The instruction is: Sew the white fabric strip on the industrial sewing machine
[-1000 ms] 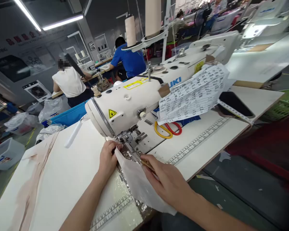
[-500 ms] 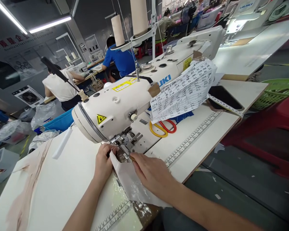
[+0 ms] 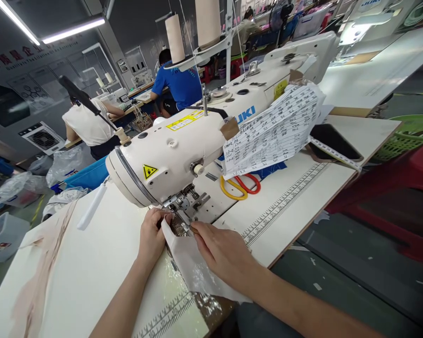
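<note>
Beside the presser foot, left hand and right hand each pinch the white fabric

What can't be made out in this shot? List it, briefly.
Head view: the needle point under the sewing machine is hidden behind the left hand, right hand and white fabric piece.
What the right hand's fingertips pinch, if anything: covered by the hand's own back.
Writing on the paper sheet: too small to read.
Pinkish cloth: cut off by the bottom edge.
</note>
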The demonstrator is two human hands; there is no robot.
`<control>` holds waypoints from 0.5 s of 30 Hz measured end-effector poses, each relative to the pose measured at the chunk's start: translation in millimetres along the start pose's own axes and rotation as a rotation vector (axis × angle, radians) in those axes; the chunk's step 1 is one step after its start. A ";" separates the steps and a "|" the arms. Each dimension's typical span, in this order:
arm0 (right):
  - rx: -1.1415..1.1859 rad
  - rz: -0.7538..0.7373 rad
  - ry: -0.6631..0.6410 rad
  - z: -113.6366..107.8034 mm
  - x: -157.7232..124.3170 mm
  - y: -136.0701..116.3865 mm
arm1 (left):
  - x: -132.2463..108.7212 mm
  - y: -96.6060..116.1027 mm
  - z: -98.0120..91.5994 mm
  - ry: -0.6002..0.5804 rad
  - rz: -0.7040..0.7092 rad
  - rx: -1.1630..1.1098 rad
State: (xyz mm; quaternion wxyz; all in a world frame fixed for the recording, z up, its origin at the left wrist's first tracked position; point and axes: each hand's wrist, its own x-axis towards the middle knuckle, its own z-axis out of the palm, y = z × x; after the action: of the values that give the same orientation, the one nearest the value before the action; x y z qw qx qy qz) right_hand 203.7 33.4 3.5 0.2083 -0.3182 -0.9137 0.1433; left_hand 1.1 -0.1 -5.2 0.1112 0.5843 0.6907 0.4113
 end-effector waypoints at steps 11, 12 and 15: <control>-0.080 0.009 -0.063 1.2 2.3 -3.0 | 1.7 1.6 0.9 0.039 0.106 0.155; -0.087 0.011 -0.070 1.5 2.3 -3.1 | 2.1 1.4 1.4 0.047 0.121 0.183; -0.098 0.019 -0.091 2.6 2.0 -3.2 | 3.1 0.8 2.2 0.062 0.155 0.229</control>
State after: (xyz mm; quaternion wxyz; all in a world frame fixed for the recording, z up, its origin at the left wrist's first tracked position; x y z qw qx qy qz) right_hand 199.4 31.9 3.0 0.1497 -0.3297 -0.9251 0.1147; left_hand 2.2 3.7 -5.1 -0.0097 0.6320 0.6889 0.3549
